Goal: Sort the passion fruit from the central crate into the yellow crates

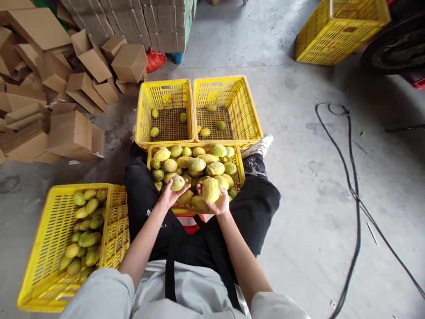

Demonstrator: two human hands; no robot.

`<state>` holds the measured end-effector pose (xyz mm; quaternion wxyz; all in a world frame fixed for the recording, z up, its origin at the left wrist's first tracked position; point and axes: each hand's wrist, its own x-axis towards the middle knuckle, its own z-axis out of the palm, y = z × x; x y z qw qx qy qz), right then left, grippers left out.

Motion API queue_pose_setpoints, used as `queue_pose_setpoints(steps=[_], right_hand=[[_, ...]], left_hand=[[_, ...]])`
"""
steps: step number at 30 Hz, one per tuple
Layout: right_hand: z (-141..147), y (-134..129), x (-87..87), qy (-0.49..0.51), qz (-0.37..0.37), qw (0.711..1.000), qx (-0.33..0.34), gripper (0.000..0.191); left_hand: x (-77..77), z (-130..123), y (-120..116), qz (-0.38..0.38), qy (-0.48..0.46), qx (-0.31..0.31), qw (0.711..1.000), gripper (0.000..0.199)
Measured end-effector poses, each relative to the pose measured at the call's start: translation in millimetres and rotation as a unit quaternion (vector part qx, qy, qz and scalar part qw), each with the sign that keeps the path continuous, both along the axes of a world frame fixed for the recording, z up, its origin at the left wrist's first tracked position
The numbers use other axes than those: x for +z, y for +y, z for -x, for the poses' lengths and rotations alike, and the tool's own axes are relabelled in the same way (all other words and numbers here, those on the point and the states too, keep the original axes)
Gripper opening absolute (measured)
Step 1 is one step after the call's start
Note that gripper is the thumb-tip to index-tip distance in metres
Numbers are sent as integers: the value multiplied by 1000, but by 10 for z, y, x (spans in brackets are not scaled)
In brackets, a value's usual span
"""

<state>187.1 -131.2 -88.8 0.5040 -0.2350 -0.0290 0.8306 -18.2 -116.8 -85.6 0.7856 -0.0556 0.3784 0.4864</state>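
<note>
In my left hand (170,195) lies a green-yellow fruit (178,183), resting on the upturned palm and fingers. My right hand (221,203) cups a larger yellow fruit (210,190). Both hands are over the near edge of a yellow crate (241,161) heaped with green and yellow fruits, between my legs. Beyond it stand two more yellow crates side by side. The left one (142,113) has a few fruits on its bottom, and so does the right one (247,110).
A tilted yellow crate (40,248) with several fruits lies at my left. Cardboard boxes (69,133) are piled at the far left. Black cable (357,212) runs over the floor at the right. Another yellow crate (318,40) and a wheel (392,48) are at the upper right.
</note>
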Motion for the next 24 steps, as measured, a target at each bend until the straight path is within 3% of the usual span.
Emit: queue_pose_setpoints(steps=[5,10,19,24], right_hand=[[-17,-1,-25,32,14,999,4,53],[43,16,25,10,13,1000,12,38],[69,46,15,15,31,999,12,31],[3,44,-20,59,59,996,13,38]], left_hand=[[-66,-11,-6,-18,31,-45,998,45],[-79,-33,-2,-61,51,-84,993,39],[-73,-4,-39,-57,52,-120,990,30],[-80,6,-32,-45,53,-93,993,24]])
